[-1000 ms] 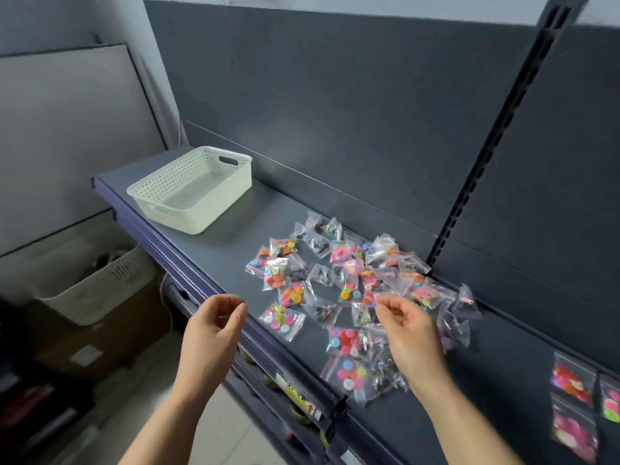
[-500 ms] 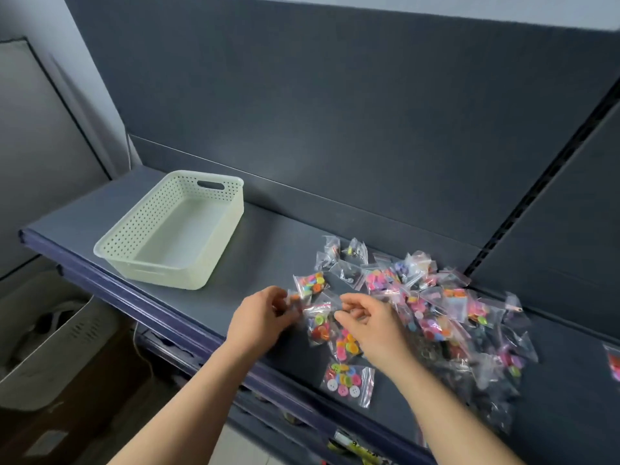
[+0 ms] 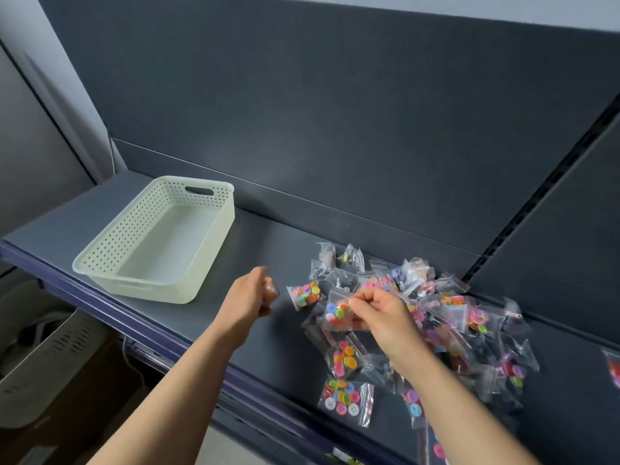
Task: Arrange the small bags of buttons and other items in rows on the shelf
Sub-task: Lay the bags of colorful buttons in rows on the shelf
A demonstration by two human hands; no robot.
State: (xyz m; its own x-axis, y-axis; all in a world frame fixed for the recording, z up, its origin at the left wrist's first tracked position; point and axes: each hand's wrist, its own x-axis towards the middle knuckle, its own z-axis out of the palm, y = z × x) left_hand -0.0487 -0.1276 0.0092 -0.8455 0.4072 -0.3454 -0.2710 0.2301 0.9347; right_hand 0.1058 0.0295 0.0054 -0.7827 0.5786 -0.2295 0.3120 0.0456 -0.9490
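A heap of small clear bags of coloured buttons [image 3: 436, 307] lies on the dark grey shelf [image 3: 261, 250], right of centre. My right hand [image 3: 382, 317] pinches the top of one bag of mixed buttons [image 3: 337, 313] at the heap's left side. My left hand [image 3: 248, 300] is just left of the heap, fingers curled round a small bag [image 3: 271, 292] that is blurred and mostly hidden. One bag of buttons [image 3: 306, 294] lies between the hands, and another [image 3: 345, 399] lies flat near the shelf's front edge.
A cream perforated basket [image 3: 107, 260] stands on the left of the shelf, with nothing in it. The shelf's purple front lip [image 3: 161, 347] runs diagonally below my arms. A grey bin [image 3: 40, 364] and a cardboard box sit on the floor at lower left.
The view has swung closer to the shelf. Both hands went down to the heap; each has taken up a bag, and the left hand has drawn leftward, away from the right.
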